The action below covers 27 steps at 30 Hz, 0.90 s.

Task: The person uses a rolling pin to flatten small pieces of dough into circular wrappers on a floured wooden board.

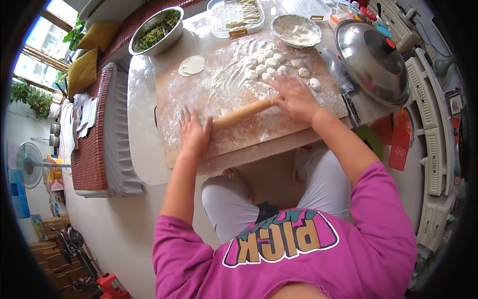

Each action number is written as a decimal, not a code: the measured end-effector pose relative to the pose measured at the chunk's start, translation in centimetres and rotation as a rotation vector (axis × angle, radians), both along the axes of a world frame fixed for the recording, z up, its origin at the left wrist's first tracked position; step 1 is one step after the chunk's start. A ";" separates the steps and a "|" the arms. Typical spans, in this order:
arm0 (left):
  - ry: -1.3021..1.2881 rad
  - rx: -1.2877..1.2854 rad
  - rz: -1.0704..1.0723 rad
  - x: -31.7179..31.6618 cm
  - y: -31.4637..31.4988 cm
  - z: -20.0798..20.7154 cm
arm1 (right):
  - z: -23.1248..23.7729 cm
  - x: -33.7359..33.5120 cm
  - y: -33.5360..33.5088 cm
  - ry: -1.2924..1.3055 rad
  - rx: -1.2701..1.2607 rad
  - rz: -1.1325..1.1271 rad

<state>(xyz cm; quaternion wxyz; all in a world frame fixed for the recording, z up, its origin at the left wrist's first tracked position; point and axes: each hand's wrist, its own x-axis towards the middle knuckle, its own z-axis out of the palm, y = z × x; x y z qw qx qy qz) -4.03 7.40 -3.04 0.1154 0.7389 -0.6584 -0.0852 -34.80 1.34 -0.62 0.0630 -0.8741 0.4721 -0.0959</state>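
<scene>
A wooden rolling pin (243, 114) lies slantwise over the near part of the floury wooden board (172, 144). Its left end meets my left hand (194, 132), which is open with stretched fingers. At the other end, my right hand (297, 99) rests over the pin, fingers spread toward the dough pieces (272, 63). These small, white, floured lumps sit in a cluster at the board's right. Two or so flat round dough wrappers (191, 66) overlap at the far left. Whether dough lies beneath the pin I cannot tell.
Behind the board stand a metal bowl of chopped greens (159, 32), a plastic tray of dumplings (236, 17) and a bowl of flour (297, 31). To the right are a large domed lid (373, 62) and a cleaver (338, 72), its patterned handle past the board's edge.
</scene>
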 end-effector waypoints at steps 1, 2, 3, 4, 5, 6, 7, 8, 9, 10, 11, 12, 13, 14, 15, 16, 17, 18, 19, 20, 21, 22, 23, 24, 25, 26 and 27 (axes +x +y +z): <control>-0.003 -0.030 0.048 0.3 -0.9 0.1 | -0.4 0.3 -0.6 -0.010 0.006 -0.005; -0.062 0.020 0.082 0.0 -1.8 0.9 | -0.9 0.4 -1.2 -0.018 0.011 -0.020; -0.092 -0.003 0.035 -0.1 -1.7 1.3 | -1.4 0.2 -1.4 -0.026 0.015 -0.035; -0.121 -0.026 -0.012 -0.3 -1.3 1.5 | -1.9 -0.3 -0.6 0.000 0.070 -0.044; -0.151 -0.050 -0.054 -0.2 -0.7 1.5 | -1.8 -0.6 0.7 -0.018 0.102 -0.029; -0.153 -0.018 -0.101 -0.3 0.5 1.3 | -1.6 -1.2 2.1 -0.036 0.133 -0.018; -0.112 0.082 -0.106 -0.2 1.0 0.9 | -1.3 -1.5 2.7 -0.053 0.163 -0.009; -0.080 0.090 -0.073 -0.1 0.6 0.8 | -0.3 -1.0 2.7 0.016 0.138 -0.009; -0.047 0.100 -0.040 0.2 -0.1 0.7 | -0.3 -0.2 2.0 0.017 0.083 -0.015; -0.008 0.091 0.037 0.6 -1.2 0.5 | -0.5 0.6 0.4 0.018 0.028 -0.020; 0.037 0.074 0.114 1.0 -2.8 0.5 | -0.6 1.1 -1.4 0.023 -0.035 -0.026; 0.049 0.042 0.200 0.8 -4.1 1.0 | -0.7 1.4 -2.7 0.055 -0.026 -0.044; -0.013 0.008 0.192 0.9 -4.2 1.5 | -0.7 1.1 -2.8 0.012 0.016 -0.058; -0.071 -0.015 0.183 0.8 -4.0 2.1 | -1.0 0.5 -2.3 -0.026 0.069 -0.071; -0.126 -0.024 0.170 0.6 -3.3 1.8 | -1.9 -0.5 -1.2 -0.060 0.136 -0.090; -0.154 -0.095 0.074 0.8 -2.0 1.1 | -2.8 -2.2 0.2 -0.124 0.096 -0.031; -0.158 -0.072 -0.014 0.0 -0.6 1.1 | -2.5 -2.9 1.2 -0.071 0.107 -0.028; -0.153 -0.018 -0.020 0.4 0.4 0.8 | -1.8 -2.8 2.4 -0.031 0.125 -0.007; -0.147 0.036 -0.027 0.7 0.9 0.5 | -0.9 -2.7 3.0 0.009 0.143 0.012; -0.110 0.032 0.009 0.7 0.5 0.3 | 0.4 -1.9 2.5 0.059 0.143 0.064; -0.076 0.021 0.049 0.9 -0.8 0.5 | 0.5 -0.6 1.4 0.053 0.110 0.060; -0.043 0.008 0.090 1.0 -2.1 0.8 | 0.3 0.6 0.0 0.046 0.078 0.056; -0.003 0.020 0.159 1.1 -3.4 0.9 | 0.0 1.3 -1.4 0.042 0.046 0.049; 0.001 0.014 0.227 1.2 -4.0 1.0 | -0.2 1.7 -2.5 0.068 0.047 0.020; 0.004 0.008 0.297 1.3 -4.1 1.1 | -0.3 1.5 -2.3 0.034 0.077 0.023; -0.031 -0.030 0.209 1.1 -3.4 0.9 | -1.0 0.8 -1.4 0.007 0.122 0.019; -0.063 -0.072 0.117 0.5 -2.0 1.2 | -1.6 -0.3 -0.4 -0.017 0.162 0.011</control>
